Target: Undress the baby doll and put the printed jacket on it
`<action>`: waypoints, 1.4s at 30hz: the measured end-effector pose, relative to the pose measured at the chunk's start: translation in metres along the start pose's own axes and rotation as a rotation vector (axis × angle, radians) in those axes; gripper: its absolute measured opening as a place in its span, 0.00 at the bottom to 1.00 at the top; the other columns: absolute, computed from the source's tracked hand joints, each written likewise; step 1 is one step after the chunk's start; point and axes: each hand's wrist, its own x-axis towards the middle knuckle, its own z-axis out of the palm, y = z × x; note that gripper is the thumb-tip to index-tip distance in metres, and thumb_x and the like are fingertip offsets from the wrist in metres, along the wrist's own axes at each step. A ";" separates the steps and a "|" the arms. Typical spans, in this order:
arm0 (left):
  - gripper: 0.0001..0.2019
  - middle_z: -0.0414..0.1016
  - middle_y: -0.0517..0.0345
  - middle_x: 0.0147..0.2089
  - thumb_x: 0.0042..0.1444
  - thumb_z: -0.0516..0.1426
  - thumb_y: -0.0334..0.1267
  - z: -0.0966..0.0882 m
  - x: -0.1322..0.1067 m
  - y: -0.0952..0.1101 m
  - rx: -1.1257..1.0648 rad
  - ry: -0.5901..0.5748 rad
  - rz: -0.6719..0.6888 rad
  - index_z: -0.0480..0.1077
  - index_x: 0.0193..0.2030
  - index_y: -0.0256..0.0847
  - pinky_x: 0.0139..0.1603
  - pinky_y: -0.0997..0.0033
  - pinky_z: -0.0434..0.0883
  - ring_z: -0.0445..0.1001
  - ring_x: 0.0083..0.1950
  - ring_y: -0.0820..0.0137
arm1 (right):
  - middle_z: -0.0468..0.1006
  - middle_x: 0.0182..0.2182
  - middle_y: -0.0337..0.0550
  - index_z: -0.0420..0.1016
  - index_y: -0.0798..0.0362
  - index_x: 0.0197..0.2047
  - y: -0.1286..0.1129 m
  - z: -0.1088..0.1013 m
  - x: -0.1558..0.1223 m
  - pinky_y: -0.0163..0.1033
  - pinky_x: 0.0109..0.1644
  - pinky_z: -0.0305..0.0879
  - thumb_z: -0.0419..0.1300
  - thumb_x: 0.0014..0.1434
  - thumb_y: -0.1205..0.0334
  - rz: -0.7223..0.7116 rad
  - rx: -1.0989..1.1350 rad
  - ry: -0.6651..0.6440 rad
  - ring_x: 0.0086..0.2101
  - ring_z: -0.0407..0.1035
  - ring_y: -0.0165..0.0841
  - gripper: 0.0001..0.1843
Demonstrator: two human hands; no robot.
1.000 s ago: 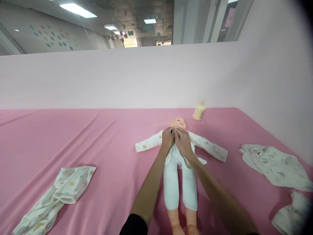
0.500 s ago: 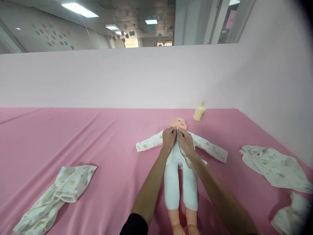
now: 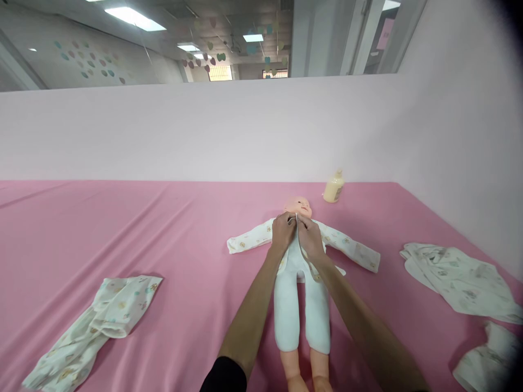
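Observation:
On its back lies a baby doll (image 3: pixel 301 206), head away from me and bare feet toward me. It wears a white printed baby shirt (image 3: pixel 352 251) whose sleeves stretch out to both sides, open over its white body and legs. Both my hands meet at the top of the shirt's front, just below the doll's chin. My left hand (image 3: pixel 283 227) pinches one front edge. My right hand (image 3: pixel 309 234) pinches the other edge, its fingertips close to the left ones. Any fastener there is hidden by my fingers.
Printed baby trousers (image 3: pixel 118 307) lie on the pink sheet (image 3: pixel 180 305) at the left. A cream pump bottle (image 3: pixel 334 188) stands behind the doll, near the white wall (image 3: pixel 204 130). To the right are a crumpled printed garment (image 3: pixel 461 275) and another white cloth (image 3: pixel 488 354).
Almost nothing differs. Both hands stay pinched at the shirt's neckline, and the view has shifted very slightly.

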 end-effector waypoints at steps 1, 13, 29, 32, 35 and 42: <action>0.11 0.81 0.57 0.45 0.58 0.52 0.30 0.000 0.000 -0.001 -0.025 -0.004 -0.005 0.77 0.39 0.42 0.47 0.69 0.68 0.76 0.45 0.68 | 0.78 0.31 0.42 0.71 0.52 0.29 0.000 0.000 0.000 0.40 0.48 0.64 0.48 0.62 0.58 -0.001 -0.013 0.004 0.40 0.70 0.37 0.15; 0.09 0.79 0.54 0.45 0.60 0.51 0.34 0.000 0.002 -0.008 -0.316 0.026 -0.103 0.70 0.44 0.38 0.50 0.70 0.69 0.76 0.45 0.71 | 0.75 0.56 0.55 0.77 0.58 0.53 0.013 0.008 -0.006 0.49 0.65 0.57 0.44 0.62 0.68 -0.188 -0.320 0.001 0.58 0.64 0.41 0.25; 0.14 0.78 0.56 0.37 0.55 0.54 0.33 0.005 0.009 -0.019 -0.401 0.005 -0.151 0.70 0.48 0.36 0.43 0.73 0.70 0.75 0.38 0.72 | 0.75 0.53 0.54 0.71 0.56 0.59 0.010 0.000 -0.013 0.51 0.59 0.62 0.44 0.65 0.64 -0.161 -0.400 0.022 0.53 0.66 0.44 0.24; 0.15 0.77 0.57 0.36 0.54 0.54 0.32 0.005 0.008 -0.018 -0.405 0.014 -0.140 0.70 0.49 0.36 0.42 0.74 0.70 0.74 0.37 0.73 | 0.73 0.51 0.55 0.75 0.56 0.54 0.012 0.002 -0.014 0.51 0.59 0.61 0.45 0.65 0.63 -0.185 -0.473 0.045 0.52 0.64 0.44 0.22; 0.14 0.76 0.58 0.36 0.54 0.53 0.30 0.005 0.008 -0.018 -0.421 0.008 -0.138 0.70 0.48 0.36 0.41 0.74 0.70 0.74 0.37 0.73 | 0.72 0.49 0.55 0.76 0.56 0.51 0.013 0.003 -0.015 0.51 0.57 0.60 0.45 0.65 0.63 -0.183 -0.515 0.057 0.51 0.63 0.44 0.21; 0.12 0.78 0.54 0.40 0.54 0.54 0.29 0.003 0.008 -0.014 -0.429 -0.021 -0.155 0.70 0.46 0.35 0.44 0.74 0.70 0.75 0.39 0.73 | 0.72 0.51 0.55 0.76 0.55 0.50 0.016 0.005 -0.015 0.51 0.58 0.59 0.46 0.64 0.64 -0.216 -0.511 0.037 0.52 0.63 0.44 0.20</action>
